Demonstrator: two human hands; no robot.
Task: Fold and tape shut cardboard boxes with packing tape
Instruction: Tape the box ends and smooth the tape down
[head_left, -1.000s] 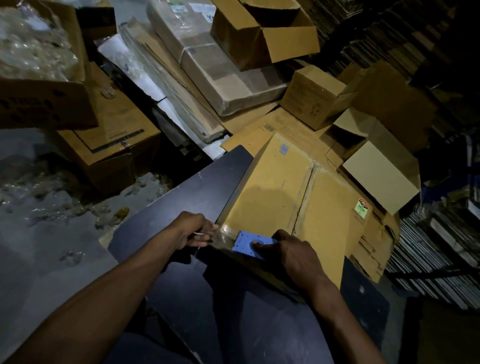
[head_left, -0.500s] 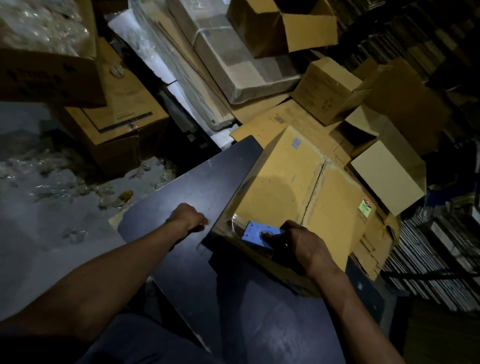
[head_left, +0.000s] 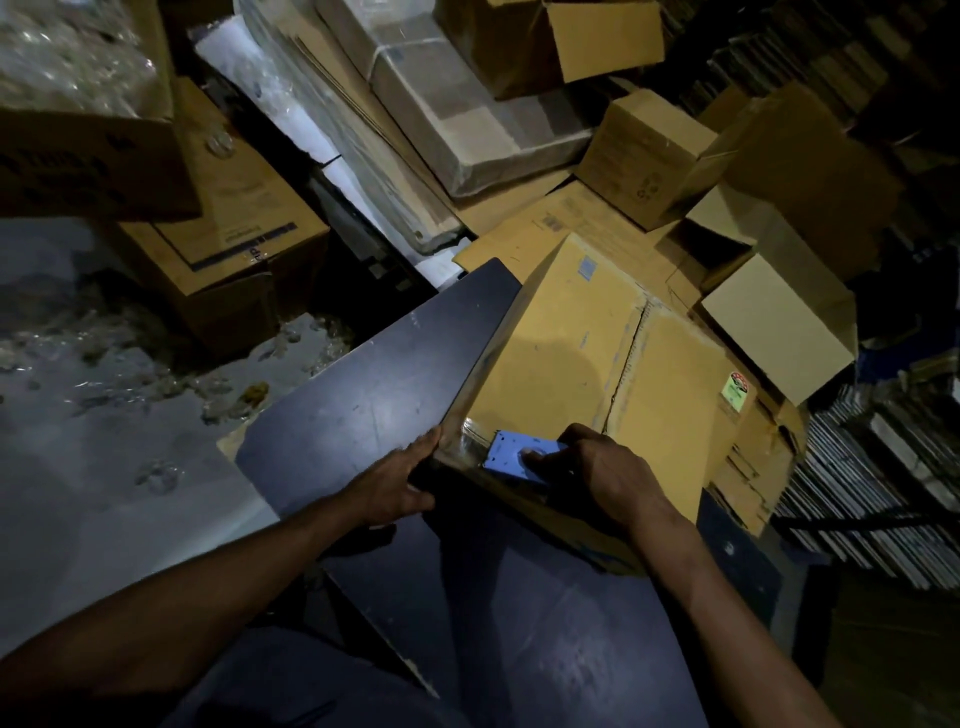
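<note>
A closed brown cardboard box (head_left: 566, 358) stands on a dark table (head_left: 363, 410), its two top flaps meeting in a seam that runs away from me. A blue tape dispenser (head_left: 511, 457) lies on the box's near top edge. My right hand (head_left: 602, 478) grips the dispenser, thumb on its blue plate. With straight fingers my left hand (head_left: 395, 483) presses against the box's near left corner, low on its side. Shiny clear tape shows along that near edge.
Many cardboard boxes are piled behind and right of the table, among them a small shut box (head_left: 644, 156) and an open box (head_left: 566, 41). Wrapped flat cardboard bundles (head_left: 457, 130) lean at the back. Plastic wrap scraps (head_left: 156, 384) litter the grey floor on the left.
My left hand let go of the tape end, drew back as a fist on the table, then opened against the box's near left corner. The dispenser stayed on the near edge.
</note>
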